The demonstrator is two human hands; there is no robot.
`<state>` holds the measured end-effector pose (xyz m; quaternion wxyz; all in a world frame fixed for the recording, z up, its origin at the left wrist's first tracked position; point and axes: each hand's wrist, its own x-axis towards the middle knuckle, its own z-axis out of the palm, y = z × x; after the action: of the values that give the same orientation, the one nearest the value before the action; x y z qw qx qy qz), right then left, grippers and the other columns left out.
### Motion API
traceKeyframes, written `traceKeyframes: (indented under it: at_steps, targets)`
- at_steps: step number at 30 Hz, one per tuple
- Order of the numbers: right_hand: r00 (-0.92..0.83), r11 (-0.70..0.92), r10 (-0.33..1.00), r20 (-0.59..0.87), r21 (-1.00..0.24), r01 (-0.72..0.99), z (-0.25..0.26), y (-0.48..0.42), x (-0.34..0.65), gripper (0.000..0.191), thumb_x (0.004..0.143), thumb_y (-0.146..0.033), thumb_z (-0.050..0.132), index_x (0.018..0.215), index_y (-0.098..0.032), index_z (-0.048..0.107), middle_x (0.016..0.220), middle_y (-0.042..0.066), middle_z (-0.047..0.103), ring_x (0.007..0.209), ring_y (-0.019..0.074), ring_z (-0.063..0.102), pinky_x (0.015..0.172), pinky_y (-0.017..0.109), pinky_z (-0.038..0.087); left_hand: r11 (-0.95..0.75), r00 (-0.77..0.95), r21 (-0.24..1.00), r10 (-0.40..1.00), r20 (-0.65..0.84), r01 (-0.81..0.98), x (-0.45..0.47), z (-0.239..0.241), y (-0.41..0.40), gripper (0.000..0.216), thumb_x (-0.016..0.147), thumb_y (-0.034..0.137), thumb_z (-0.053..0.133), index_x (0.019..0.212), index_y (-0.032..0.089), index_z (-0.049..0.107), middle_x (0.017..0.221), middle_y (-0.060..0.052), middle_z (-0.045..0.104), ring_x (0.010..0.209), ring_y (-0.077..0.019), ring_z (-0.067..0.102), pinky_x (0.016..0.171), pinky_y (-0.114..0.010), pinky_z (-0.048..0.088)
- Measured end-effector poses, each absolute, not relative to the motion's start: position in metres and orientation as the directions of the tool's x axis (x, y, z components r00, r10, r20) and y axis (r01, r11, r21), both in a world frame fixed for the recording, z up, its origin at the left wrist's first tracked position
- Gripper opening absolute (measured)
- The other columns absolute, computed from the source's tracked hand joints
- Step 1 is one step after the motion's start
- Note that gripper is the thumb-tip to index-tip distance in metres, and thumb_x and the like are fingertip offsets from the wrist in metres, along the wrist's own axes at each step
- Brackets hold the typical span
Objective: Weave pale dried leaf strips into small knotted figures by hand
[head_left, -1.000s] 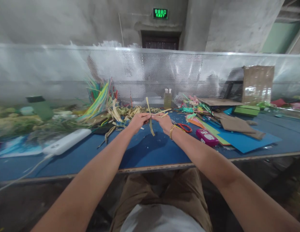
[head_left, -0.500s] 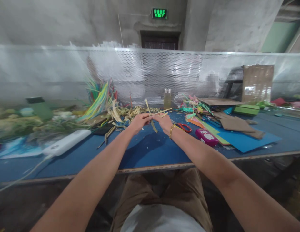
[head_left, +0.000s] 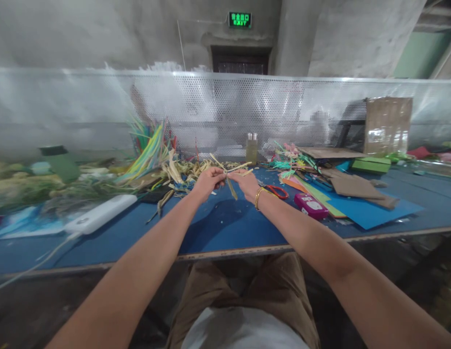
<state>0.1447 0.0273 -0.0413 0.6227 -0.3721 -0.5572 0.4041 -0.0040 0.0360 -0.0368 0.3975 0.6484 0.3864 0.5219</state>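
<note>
Both my hands meet over the middle of the blue table point(head_left: 218, 228). My left hand point(head_left: 208, 181) and my right hand point(head_left: 247, 183) each pinch pale yellow leaf strips point(head_left: 230, 180) that cross between them. One strip end points up and left, another hangs down toward the table, and others stick out to the right. A gold bracelet point(head_left: 259, 196) circles my right wrist. Behind my hands lies a heap of dry leaf strips point(head_left: 191, 170).
Red-handled scissors point(head_left: 277, 191) and a pink box point(head_left: 311, 206) lie right of my hand, beside coloured paper sheets point(head_left: 367, 208) and cardboard point(head_left: 351, 186). A white power bank point(head_left: 100, 213) with cable lies left. Coloured strips point(head_left: 149, 145), a small bottle point(head_left: 251, 148) and a perforated screen point(head_left: 269, 106) stand behind.
The upright strip end has tipped over to the left and now lies lower. My hands have stayed in the same place, still pinching the strips.
</note>
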Motion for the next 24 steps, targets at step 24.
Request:
traceKeyframes:
  at_steps: [24]
  targets:
    - [0.047,0.401,0.916,0.399,-0.916,-0.027,-0.0434,0.0312,0.1446,0.020,0.059,-0.033,0.069,0.066,-0.016,0.062,0.065,0.000,0.062,0.062,0.0117,0.053,0.062,0.026,0.042,-0.391,0.137,0.917,0.915,0.379,0.077,-0.0048,-0.0321,0.0331,0.024,0.067,0.036,0.072,0.074,0.016,0.062,0.056,0.000,0.062,0.052,-0.0100,0.059,0.054,-0.022,0.047]
